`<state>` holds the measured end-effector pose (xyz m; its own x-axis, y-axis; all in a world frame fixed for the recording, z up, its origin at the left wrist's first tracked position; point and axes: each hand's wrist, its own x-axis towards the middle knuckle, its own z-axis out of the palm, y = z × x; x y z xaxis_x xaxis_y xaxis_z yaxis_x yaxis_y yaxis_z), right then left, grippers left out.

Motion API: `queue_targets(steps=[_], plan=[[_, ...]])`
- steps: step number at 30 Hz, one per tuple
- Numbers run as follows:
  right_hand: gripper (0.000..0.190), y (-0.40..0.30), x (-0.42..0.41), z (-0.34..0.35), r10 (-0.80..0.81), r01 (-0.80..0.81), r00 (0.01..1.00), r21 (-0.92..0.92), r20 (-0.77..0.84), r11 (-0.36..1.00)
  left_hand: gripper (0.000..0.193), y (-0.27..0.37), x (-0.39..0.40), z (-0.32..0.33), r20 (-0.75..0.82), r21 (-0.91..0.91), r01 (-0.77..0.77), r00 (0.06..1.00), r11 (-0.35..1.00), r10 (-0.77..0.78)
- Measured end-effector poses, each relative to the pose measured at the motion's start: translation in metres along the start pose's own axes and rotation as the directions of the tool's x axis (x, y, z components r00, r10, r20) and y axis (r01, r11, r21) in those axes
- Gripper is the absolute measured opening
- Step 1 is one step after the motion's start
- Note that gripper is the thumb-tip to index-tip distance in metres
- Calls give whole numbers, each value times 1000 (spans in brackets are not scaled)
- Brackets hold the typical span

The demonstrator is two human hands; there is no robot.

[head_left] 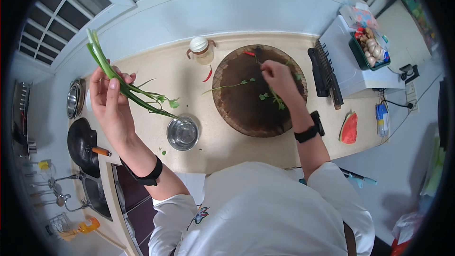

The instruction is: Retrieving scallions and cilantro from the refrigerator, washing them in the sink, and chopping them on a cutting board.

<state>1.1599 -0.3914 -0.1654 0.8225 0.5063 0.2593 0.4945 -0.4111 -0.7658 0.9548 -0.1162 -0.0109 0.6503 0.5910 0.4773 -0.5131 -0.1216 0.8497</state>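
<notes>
My left hand (pixel 113 94) is raised over the counter's left part, its fingers closed around a bunch of green onions (pixel 103 62) with some leafy herb stems, whose tips hang towards a steel bowl (pixel 182 133). Over the round wooden chopping board (pixel 249 113) is my right hand (pixel 275 74), fingers curled near a red chili pepper (pixel 249 53) at the board's far side; whether it grips anything is hidden. Cilantro sprigs (pixel 277 101) lie on the board below that hand, and another sprig (pixel 231 86) reaches over its left edge. A second red chili (pixel 208 74) lies left of the board.
A lidded jar (pixel 201 50) stands by the wall. Right of the board are a cleaver with a black handle (pixel 319 73), a knife (pixel 335 90) and a watermelon slice (pixel 349 128). A green basket of garlic (pixel 369 51) sits on a white appliance (pixel 350 57). A wok (pixel 83 142) is at left.
</notes>
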Motion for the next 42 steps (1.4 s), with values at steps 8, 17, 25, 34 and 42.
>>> queue_targets(steps=[8,17,25,34,42], plan=[[8,-21,47,168,-222,361,823,-181,523,915,34,1,-19,-42,-103,-10,34,994,999,-34],[12,-28,40,247,38,452,745,-546,666,706,35,3,-24,-65,-127,-25,49,991,998,-52],[14,-29,35,255,165,429,750,-661,640,615,33,-10,-12,-58,-28,-9,71,997,997,-72],[18,-87,45,89,-91,-125,911,480,403,869,33,-29,7,-3,101,175,65,991,982,-84],[19,60,-13,-10,160,-376,925,767,345,519,30,-107,15,100,471,387,47,848,921,-241]])
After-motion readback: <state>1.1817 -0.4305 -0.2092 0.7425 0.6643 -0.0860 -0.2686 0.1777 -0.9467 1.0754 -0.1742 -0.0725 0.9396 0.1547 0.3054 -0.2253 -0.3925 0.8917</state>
